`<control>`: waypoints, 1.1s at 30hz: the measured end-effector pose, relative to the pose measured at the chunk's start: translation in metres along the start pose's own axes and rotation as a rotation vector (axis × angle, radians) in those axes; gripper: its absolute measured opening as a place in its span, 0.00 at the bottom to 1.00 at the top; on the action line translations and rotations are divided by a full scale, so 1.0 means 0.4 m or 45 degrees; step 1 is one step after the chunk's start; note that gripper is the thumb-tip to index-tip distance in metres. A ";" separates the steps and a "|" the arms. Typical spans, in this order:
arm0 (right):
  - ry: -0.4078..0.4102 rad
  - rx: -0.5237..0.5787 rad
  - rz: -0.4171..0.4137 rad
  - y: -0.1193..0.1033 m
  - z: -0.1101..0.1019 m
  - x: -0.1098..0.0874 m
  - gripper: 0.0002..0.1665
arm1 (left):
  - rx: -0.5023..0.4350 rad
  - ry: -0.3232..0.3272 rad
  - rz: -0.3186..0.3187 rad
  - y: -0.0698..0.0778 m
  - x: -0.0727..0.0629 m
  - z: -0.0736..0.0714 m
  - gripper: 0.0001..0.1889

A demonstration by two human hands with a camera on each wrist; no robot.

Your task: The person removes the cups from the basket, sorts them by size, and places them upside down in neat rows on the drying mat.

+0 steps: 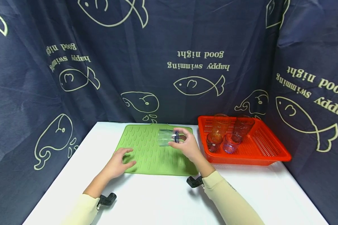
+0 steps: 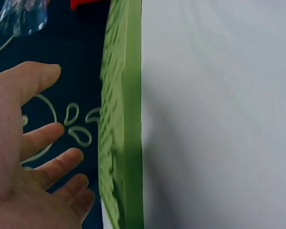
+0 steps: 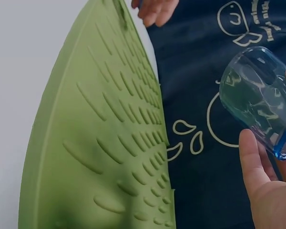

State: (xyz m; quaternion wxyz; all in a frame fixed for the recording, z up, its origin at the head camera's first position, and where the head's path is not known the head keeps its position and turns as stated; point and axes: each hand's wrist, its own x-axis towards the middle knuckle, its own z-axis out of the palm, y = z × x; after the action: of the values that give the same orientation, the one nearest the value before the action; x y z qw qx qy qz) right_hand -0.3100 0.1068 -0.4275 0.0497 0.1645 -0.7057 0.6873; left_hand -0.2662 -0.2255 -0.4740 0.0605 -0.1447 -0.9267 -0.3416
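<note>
Only the head view shows the glasses [image 1: 214, 142] inside the red basket [image 1: 263, 147] — the left wrist view catches just its edge — while the clear glass [image 1: 166, 137], tipped sideways above the green mat [image 1: 146, 159], is gripped by the right hand [image 1: 187, 146], apart from the empty, loosely spread left hand [image 1: 116, 164].

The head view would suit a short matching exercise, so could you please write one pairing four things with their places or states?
Column one
1. Clear, cylindrical cup with a blue ring at one end
2. Green rectangular mat with raised ridges
3. Red plastic basket with perforated walls
4. The person's bare left hand

Column two
A. Empty, thumb and fingers apart
B. Held on its side in the right hand
C. On the right, with four see-through cups inside
D. Lying flat on the white tabletop

Right pairs: 1-B, 2-D, 3-C, 4-A
</note>
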 end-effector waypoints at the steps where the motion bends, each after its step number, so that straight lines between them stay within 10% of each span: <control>1: 0.007 -0.003 0.001 0.003 0.003 0.004 0.38 | 0.029 0.002 -0.008 -0.006 -0.004 -0.008 0.32; 14: 0.094 -0.095 -0.023 0.042 0.037 0.052 0.38 | 0.220 -0.140 -0.175 -0.100 -0.038 -0.075 0.43; 33: 0.080 -0.285 -0.019 0.056 0.089 0.108 0.39 | 0.388 -0.279 -0.233 -0.131 -0.041 -0.087 0.51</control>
State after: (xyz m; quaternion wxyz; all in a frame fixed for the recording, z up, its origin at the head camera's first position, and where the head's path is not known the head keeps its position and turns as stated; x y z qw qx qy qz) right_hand -0.3521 0.0646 -0.4379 0.0951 0.1416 -0.7749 0.6087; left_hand -0.2664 -0.2899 -0.4831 -0.0508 -0.0856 -0.9779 -0.1838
